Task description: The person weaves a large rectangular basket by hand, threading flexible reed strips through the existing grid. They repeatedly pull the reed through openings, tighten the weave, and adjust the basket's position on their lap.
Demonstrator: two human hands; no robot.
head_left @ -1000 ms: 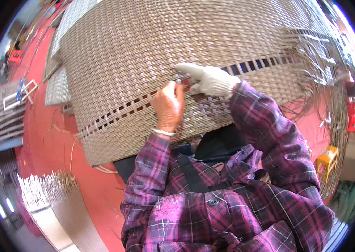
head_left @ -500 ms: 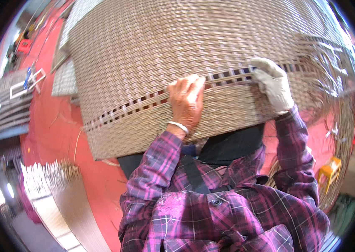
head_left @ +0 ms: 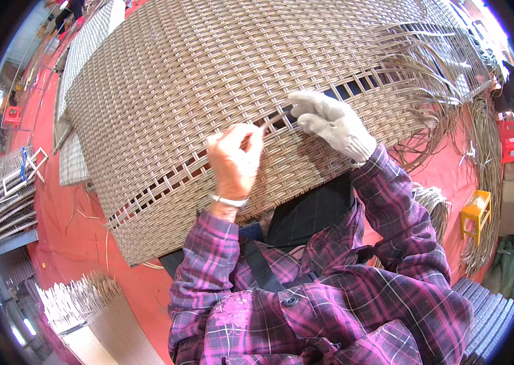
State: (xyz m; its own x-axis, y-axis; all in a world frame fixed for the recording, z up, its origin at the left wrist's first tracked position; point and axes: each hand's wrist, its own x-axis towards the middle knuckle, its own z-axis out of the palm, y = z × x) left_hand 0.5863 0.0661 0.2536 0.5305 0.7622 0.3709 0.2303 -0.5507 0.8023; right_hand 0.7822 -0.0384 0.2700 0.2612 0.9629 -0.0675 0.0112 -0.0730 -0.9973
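Note:
A large brown woven wicker panel (head_left: 208, 79) lies tilted across my lap, with an open slot of bare crosswise strands running along its near part. My bare left hand (head_left: 235, 161), a white band at its wrist, is closed at this slot, thumb and fingers pinched on a thin wicker strand (head_left: 267, 123). Just to its right, my right hand (head_left: 333, 125), in a pale knit glove, hovers over the slot. Its fingers are stretched to the left, the thumb apart from them. The palm side of the glove is partly hidden.
Loose wicker ends (head_left: 433, 67) fan out from the panel's right side, and long strands (head_left: 482, 176) hang beyond them. A yellow stool (head_left: 476, 213) and a red stool (head_left: 511, 141) stand at the right. On the red floor (head_left: 74, 243) at left are stacked woven pieces (head_left: 111, 316).
Both hands have risen off the slot slightly, and the right has moved left toward the left hand. My left hand has turned into a pinch. The view has shifted, so the panel appears rotated.

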